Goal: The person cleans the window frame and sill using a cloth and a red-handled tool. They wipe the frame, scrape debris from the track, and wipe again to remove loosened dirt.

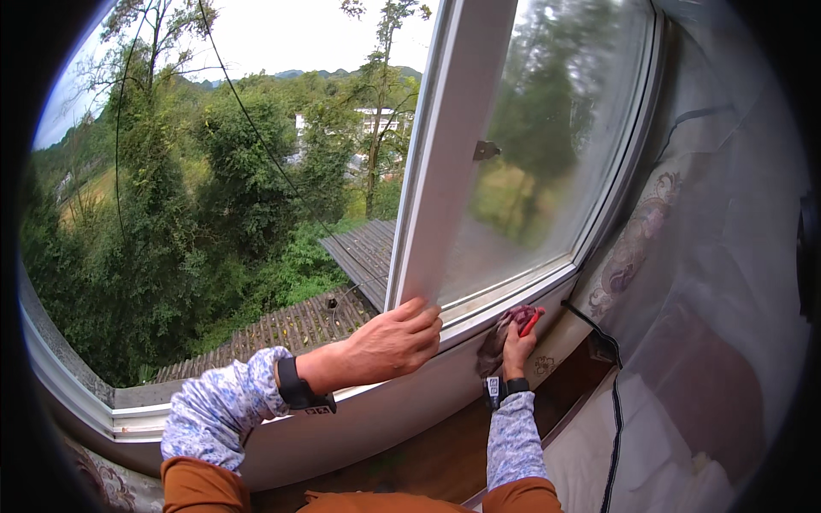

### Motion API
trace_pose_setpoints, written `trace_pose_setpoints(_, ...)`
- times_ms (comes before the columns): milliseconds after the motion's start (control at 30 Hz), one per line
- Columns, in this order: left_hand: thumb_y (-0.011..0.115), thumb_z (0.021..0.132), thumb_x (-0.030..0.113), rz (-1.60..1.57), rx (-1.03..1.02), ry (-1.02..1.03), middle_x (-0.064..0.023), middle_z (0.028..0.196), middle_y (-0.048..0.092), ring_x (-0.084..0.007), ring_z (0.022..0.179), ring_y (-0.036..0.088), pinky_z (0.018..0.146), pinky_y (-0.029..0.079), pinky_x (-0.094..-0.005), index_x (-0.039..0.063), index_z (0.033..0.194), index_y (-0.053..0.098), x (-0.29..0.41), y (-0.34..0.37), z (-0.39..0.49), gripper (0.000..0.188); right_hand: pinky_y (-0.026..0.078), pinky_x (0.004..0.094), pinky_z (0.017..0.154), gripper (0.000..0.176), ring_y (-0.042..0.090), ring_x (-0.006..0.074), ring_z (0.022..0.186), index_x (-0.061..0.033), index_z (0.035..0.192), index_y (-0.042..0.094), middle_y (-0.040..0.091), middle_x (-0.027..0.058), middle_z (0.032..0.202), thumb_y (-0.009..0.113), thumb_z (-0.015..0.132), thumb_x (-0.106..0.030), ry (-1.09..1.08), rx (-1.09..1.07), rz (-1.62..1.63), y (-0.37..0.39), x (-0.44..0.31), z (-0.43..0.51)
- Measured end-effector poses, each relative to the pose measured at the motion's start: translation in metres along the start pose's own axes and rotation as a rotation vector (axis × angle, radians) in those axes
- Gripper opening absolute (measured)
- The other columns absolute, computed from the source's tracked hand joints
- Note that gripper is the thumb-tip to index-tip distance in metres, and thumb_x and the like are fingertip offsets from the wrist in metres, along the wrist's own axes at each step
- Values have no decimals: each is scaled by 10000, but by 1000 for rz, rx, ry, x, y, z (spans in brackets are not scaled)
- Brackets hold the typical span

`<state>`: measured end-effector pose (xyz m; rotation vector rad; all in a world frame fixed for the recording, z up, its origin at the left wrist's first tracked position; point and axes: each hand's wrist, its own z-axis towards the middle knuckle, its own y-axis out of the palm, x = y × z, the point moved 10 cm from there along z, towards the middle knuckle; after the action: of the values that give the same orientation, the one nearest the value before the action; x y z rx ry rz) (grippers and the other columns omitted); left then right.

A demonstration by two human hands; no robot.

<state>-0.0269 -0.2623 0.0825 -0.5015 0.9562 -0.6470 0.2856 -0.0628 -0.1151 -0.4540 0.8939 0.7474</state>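
Observation:
My left hand (394, 343) is at the foot of the white upright stile of a sliding window sash (452, 154), fingers curled against it; the thumb is hidden. In my right hand (517, 349) are a crumpled dark, damp-looking cloth (492, 346) and a red object (532, 322), perhaps a tool handle. That hand is just inside the lower window frame (513, 310), to the right of my left hand. A dark latch (486, 150) sits partway up the stile. The glass pane (539, 160) looks hazy.
The window's left half is open to trees (244, 160) and a corrugated roof (282, 330) below. A white track (138, 423) runs along the sill. On the right hang a patterned curtain (635, 247) and sheer netting (705, 269) with black edging (617, 410).

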Motion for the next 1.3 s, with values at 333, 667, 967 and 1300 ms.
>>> trace_pose_setpoints(333,639,730,194,234,-251,150,-48,890,582,-234,995,552,1055,411,-363,73,757,697,-23,32,32,137,503,290,847,195,614,108,921,-23,1137,667,675,-7,1046,687,958,-98,59,-94,315,-27,-63,-93)
trace_pose_setpoints(667,666,695,214,154,-231,158,-2,785,582,-191,892,529,823,408,-314,127,653,708,-26,40,37,105,502,299,849,210,619,123,921,9,1104,679,684,7,1025,690,956,-140,210,-37,278,-94,-103,-139)
trace_pose_setpoints(967,663,664,161,69,-330,116,-36,805,529,-195,875,506,835,420,-332,82,675,633,-26,17,20,85,505,330,954,289,648,178,1037,16,1204,630,674,60,1156,650,953,-127,180,179,175,-214,-82,-152)
trace_pose_setpoints(1300,632,635,224,152,-429,99,-11,800,488,-191,870,492,871,416,-339,91,693,606,-12,-78,-87,148,465,252,618,293,614,101,756,11,1100,654,673,53,968,690,1000,-262,350,312,346,-249,-36,-158)
